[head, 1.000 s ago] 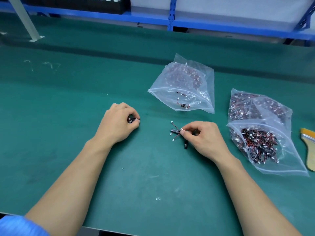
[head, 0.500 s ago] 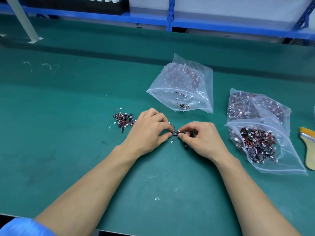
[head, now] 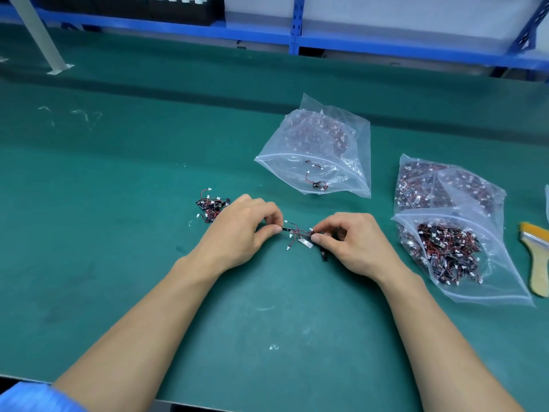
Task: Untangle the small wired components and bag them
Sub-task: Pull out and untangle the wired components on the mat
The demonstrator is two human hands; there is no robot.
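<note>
Half a second back the two hands were close together over one small clump. In the head view they now sit a little further apart, and the clump is drawn out into a short string between them. A second ago the left hand (head: 237, 230) lay over the loose pile of wired components (head: 211, 205); that pile lies uncovered just behind its knuckles.

The left hand pinches one black piece between thumb and forefinger. The right hand (head: 353, 242) pinches the other end of the tangle (head: 298, 234) the same way, its other fingers curled. The tangle hangs just over the mat between the two hands: thin red and black leads, white plug ends, small black bodies. One black piece (head: 323, 255) lies on the mat at the right thumb.

A clear zip bag (head: 359, 150) lies beyond the hands, mouth toward the person, with a few components near the mouth. Two fuller bags lie to the right, the front one (head: 490, 289) open and packed with parts, the rear one (head: 427, 169) behind it. A wooden-handled brush (head: 537, 257) lies at the right edge.

The bench top is a scuffed green mat (head: 118, 203). A blue steel rack (head: 297, 34) runs along the back, and a grey post (head: 38, 34) stands at the far left.
</note>
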